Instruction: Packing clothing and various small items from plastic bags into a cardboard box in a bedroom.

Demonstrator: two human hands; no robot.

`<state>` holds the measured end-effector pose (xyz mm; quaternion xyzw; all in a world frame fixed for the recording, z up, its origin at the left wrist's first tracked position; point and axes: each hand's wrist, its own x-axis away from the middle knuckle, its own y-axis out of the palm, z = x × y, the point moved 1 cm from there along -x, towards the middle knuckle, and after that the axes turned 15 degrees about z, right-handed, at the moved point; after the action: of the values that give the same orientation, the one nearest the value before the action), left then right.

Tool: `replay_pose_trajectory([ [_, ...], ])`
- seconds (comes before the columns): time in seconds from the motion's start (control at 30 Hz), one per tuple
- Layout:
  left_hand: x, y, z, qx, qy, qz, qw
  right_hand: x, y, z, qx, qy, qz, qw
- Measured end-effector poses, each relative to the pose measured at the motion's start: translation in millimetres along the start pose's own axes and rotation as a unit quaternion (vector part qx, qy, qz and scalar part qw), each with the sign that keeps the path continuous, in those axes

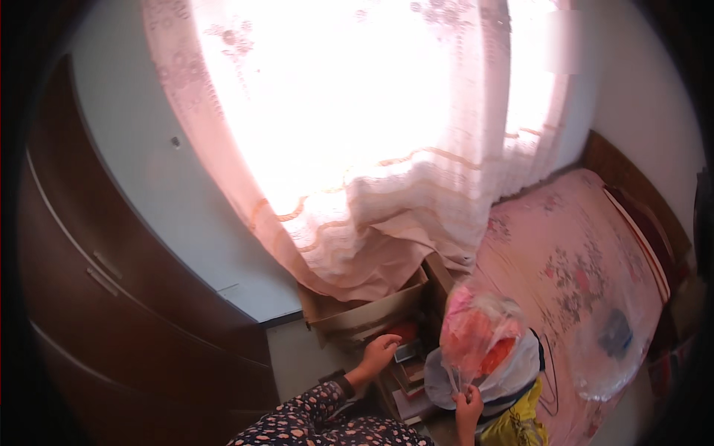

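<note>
Head: right hand (468, 406) pinches bag (473, 331), left hand (378, 354) half-curled.

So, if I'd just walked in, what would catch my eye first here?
Probably the glaring light through the pale pink curtain, filling the upper middle. Next, the see-through bag with red inside, lower right of centre, gripped by the fingers of the right hand. The flowered pink bed cover spreads along the right.

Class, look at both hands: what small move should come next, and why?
Probably bring the left hand over to steady the see-through plastic bag: the right hand alone pinches its narrow, gathered end, while the bulging part with reddish contents sits above that grip and the left hand is apart from it.
</note>
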<state>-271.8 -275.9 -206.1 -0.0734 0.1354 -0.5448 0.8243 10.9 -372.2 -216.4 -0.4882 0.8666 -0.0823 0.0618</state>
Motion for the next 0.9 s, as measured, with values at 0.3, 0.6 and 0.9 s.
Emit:
replay_pose_trajectory([
  [0.3,-151.3,-91.5,22.2,-0.009,0.051,0.2,0.979,-4.6,-5.9,-4.8,0.038,-0.023,-0.023,0.999],
  [0.6,-285.2,-121.9,90.6,-0.135,0.102,0.266,0.949,18.0,13.6,-41.5,0.172,-0.11,0.071,0.976],
  [0.9,-373.8,-129.6,125.9,-0.289,0.06,0.333,0.895,28.6,29.7,-63.5,0.186,-0.032,0.11,0.976],
])
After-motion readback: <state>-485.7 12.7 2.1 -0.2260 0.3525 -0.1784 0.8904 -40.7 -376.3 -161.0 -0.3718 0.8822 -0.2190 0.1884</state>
